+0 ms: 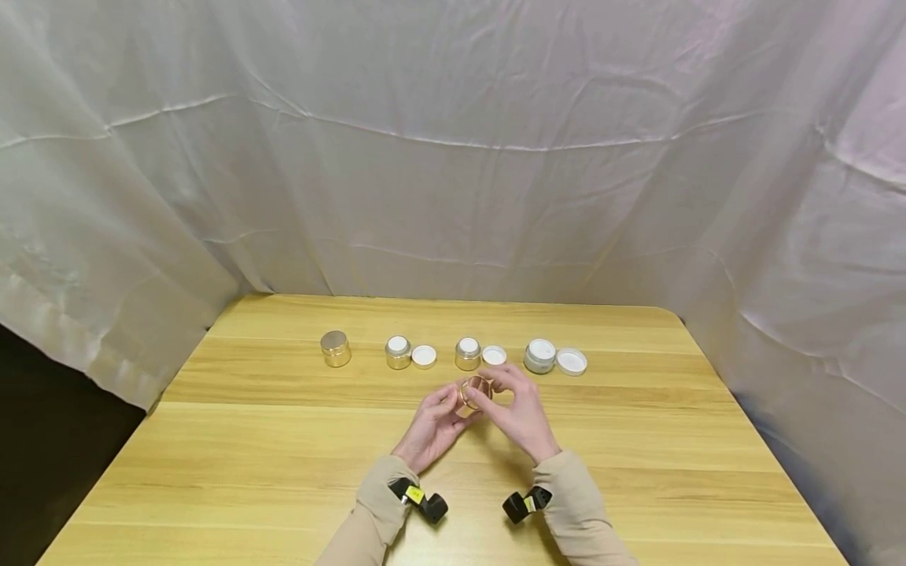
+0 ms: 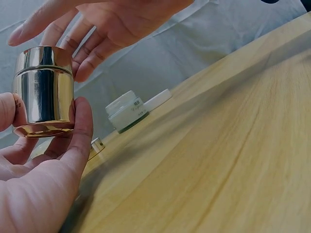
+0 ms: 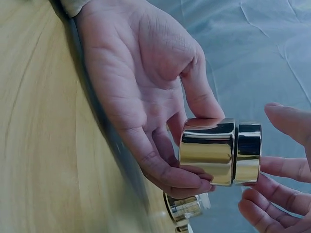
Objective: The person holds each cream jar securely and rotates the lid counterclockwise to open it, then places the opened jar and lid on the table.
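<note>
Low over the table, my left hand (image 1: 433,428) holds a shiny gold jar (image 2: 44,102) by its body, thumb on one side and fingers on the other. The gold lid (image 3: 249,153) sits on the jar with a thin seam below it. My right hand (image 1: 522,409) is at the lid end. In the right wrist view its fingertips (image 3: 267,187) are right at the lid's edge while the thumb stands away from it. In the left wrist view the right hand's thumb reaches over the lid top, and the other fingers are spread behind.
Along the back of the wooden table (image 1: 233,440) stand a lidded gold jar (image 1: 336,349), two uncovered gold jars (image 1: 398,358) with white tops, and a pale jar (image 1: 540,358). White-lined lids (image 1: 424,357) lie beside the uncovered ones. A grey curtain (image 1: 453,196) hangs behind.
</note>
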{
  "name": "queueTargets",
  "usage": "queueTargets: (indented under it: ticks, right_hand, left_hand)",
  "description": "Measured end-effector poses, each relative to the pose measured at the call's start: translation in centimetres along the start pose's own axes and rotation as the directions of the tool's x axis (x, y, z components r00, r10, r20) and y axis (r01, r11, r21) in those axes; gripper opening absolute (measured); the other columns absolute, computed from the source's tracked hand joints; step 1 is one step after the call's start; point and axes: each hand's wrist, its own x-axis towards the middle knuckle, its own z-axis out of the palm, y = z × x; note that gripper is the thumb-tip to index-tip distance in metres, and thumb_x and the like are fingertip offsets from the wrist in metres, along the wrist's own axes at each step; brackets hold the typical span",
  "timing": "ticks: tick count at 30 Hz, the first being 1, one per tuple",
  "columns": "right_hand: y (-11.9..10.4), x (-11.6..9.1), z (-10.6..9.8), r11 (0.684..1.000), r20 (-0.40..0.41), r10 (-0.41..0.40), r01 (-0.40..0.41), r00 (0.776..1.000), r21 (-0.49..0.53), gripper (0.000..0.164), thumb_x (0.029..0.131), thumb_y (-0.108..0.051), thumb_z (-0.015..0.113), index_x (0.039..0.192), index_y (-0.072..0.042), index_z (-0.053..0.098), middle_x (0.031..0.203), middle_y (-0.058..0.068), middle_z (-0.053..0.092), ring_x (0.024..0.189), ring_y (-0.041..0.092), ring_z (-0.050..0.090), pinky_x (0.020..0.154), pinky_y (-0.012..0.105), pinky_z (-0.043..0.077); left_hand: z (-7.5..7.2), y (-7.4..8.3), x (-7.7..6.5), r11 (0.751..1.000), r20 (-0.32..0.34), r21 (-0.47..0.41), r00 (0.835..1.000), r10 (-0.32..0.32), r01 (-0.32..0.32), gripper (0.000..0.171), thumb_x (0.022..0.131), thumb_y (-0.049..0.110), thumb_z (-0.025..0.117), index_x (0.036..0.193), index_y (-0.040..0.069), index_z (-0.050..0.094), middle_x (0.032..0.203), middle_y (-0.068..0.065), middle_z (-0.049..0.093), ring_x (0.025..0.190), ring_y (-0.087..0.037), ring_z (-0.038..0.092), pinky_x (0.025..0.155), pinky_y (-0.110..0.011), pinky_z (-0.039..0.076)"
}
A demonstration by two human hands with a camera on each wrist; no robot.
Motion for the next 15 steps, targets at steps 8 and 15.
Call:
queueTargets:
  ticks: [8, 15]
  right_hand:
    - [-0.18, -0.01, 0.19, 1.000, -0.004, -0.005, 0.004, 1.000, -0.024, 0.031, 0.081, -0.021, 0.084, 0.108, -0.008, 0.075, 0.108, 0.008, 0.072, 0.091, 0.022, 0.065, 0.083, 0.037, 0.056]
    - [-0.11, 0.00, -0.17, 0.996, 0.063, -0.084, 0.085, 0.994, -0.015, 0.035, 0.081, -0.011, 0.082, 0.115, -0.008, 0.073, 0.114, 0.008, 0.071, 0.103, 0.026, 0.066, 0.092, 0.041, 0.057]
  left_hand:
    - [-0.03, 0.01, 0.08, 1.000, 0.001, 0.006, 1.000, 0.002, -0.002, 0.029, 0.108, 0.014, 0.039, 0.116, 0.016, 0.067, 0.127, 0.005, 0.059, 0.118, -0.008, 0.062, 0.113, -0.032, 0.050]
    - [-0.05, -0.05, 0.08, 1.000, -0.022, 0.015, 1.000, -0.005, 0.005, 0.026, 0.108, 0.015, 0.040, 0.121, 0.013, 0.063, 0.128, 0.003, 0.059, 0.118, -0.010, 0.062, 0.111, -0.031, 0.051]
